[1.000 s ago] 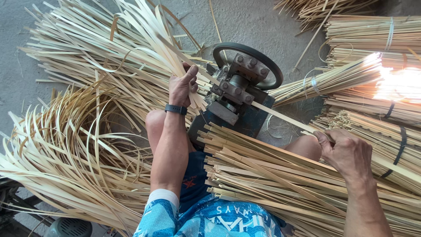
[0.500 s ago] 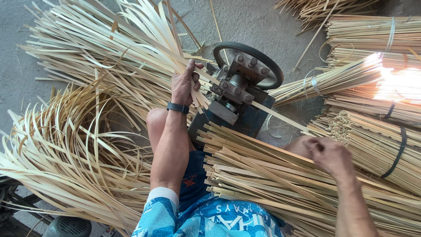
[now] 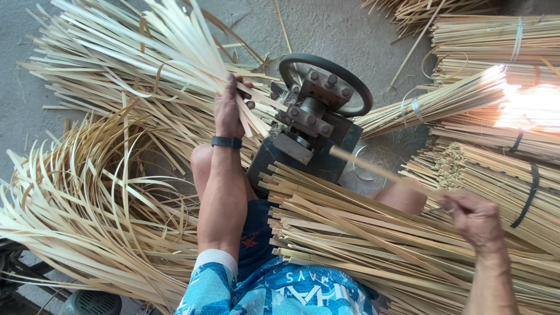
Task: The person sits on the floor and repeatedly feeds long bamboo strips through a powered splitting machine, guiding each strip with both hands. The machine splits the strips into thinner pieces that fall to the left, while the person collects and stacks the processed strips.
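Gripping the split strips [image 3: 192, 44] beside the splitting machine [image 3: 312, 125], the left hand [image 3: 229, 108] has risen slightly; the right hand [image 3: 475, 217], drawn lower and rightward since earlier, pinches one bamboo slat [image 3: 379, 170] feeding the machine, above the lap's slat pile [image 3: 350, 239].

- Tied bundles of bamboo sticks [image 3: 496, 38] lay stacked at the upper right, bound with pale straps.
- A further bundle [image 3: 513, 181] lay below them, held by a dark band.
- A curled heap of thin pale strips [image 3: 76, 204] spread over the left side.
- Loose sticks [image 3: 408, 9] lay at the top edge.
- The grey concrete floor [image 3: 326, 26] showed between the piles.
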